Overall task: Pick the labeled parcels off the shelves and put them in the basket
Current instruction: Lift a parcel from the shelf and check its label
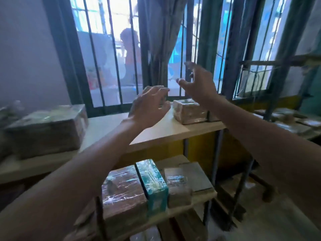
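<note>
No brand or label text can be read: the picture is blurred, and the pale label patches on the parcels show only unreadable print.

The parcels are box-shaped packets wrapped in glossy clear film. On the top shelf [173, 131], a pale board, one brown parcel [189, 110] sits at the right end near the back edge, with a sliver of another packet just beside it, mostly hidden behind the right forearm. A larger dark parcel [48, 127] lies at the left end of the same board, blurred.

On the lower shelf [196, 197] four parcels stand in a row, touching or nearly so: a big brown one [121, 192] at the left, a teal one [152, 185] next, a small tan one with a printed label [177, 186], and a flat grey one [196, 176] at the right end. Below that, the top of another wrapped packet shows at the bottom edge, too cut off to describe.

The left hand [149, 106] hovers over the top shelf, fingers spread wide and empty, just left of the brown parcel and apart from it. The right hand [196, 82] is raised above and behind that parcel, fingers curled loosely open, holding nothing.

Behind the shelves a barred window [111, 49] with a gathered curtain [163, 40] fills the wall. A second rack [284, 117] with more flat packets stands to the right, too blurred to count.
</note>
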Motion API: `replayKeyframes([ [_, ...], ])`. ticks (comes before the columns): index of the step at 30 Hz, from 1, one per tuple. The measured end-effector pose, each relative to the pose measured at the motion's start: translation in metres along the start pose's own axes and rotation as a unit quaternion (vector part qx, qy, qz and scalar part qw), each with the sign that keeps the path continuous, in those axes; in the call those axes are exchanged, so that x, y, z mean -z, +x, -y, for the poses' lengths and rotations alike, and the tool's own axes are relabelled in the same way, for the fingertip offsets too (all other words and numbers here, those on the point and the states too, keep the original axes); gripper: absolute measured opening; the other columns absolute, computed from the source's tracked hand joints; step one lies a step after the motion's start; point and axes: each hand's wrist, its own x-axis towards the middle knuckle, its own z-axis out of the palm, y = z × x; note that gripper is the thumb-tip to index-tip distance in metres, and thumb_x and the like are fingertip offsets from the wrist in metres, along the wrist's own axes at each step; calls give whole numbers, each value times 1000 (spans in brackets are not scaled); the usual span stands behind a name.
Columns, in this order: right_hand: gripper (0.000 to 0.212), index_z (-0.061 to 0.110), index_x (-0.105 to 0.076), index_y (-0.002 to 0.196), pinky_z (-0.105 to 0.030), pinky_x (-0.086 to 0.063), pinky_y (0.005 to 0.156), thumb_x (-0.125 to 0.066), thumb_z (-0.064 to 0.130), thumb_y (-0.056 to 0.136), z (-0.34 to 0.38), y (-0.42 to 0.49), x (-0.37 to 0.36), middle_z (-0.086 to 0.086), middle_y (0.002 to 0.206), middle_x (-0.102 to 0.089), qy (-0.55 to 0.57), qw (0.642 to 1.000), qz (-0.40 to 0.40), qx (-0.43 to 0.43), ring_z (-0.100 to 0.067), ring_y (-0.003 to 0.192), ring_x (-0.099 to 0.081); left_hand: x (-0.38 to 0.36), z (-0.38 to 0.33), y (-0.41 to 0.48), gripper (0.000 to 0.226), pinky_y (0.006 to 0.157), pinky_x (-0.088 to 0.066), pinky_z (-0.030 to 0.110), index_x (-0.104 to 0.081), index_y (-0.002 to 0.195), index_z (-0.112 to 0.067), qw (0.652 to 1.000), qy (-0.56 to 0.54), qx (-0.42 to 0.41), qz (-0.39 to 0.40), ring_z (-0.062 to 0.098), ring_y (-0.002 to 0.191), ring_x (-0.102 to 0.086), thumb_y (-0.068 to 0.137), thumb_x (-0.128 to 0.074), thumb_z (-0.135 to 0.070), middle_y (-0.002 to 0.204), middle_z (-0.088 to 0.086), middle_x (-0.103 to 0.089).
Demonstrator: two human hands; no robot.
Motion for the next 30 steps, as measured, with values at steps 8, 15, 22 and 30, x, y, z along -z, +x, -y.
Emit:
replayKeyframes([
  [8, 58, 10, -47, 136, -47, -43, 102, -66, 31, 85, -69, 25, -27, -15, 135, -55, -25, 994, 103, 3, -31, 118, -56, -14, 37, -5, 46, 99, -40, 42, -48, 131, -20, 995, 62, 72, 27, 24, 128, -41, 89, -52, -36, 140, 2, -48],
  [15, 61, 19, -49, 132, -43, -39, 101, -61, 53, 82, -143, 52, -24, -16, 125, -61, -221, 930, 264, 124, -33, 119, -50, -98, -16, 38, 56, 98, -40, 40, -42, 135, -24, 994, 23, 100, 42, 23, 128, -40, 85, -56, -45, 142, 1, -45],
  [22, 34, 22, -62, 117, -43, -13, 115, -49, 43, 93, -162, 42, -45, -5, 119, -65, -302, 876, 290, 240, -25, 123, -49, -140, -22, 35, 95, 91, -41, 28, -14, 145, -27, 963, -100, 211, 136, 29, 124, -47, 73, -75, -28, 141, 11, -45],
  [30, 25, 18, -67, 112, -37, -47, 90, -60, 23, 89, -143, 67, -36, -6, 110, -68, -90, 904, 355, 219, -25, 103, -61, -121, 7, 18, 112, 95, -43, 38, -1, 144, -38, 986, -13, 149, 78, 30, 126, -44, 66, -81, -28, 143, 10, -44],
])
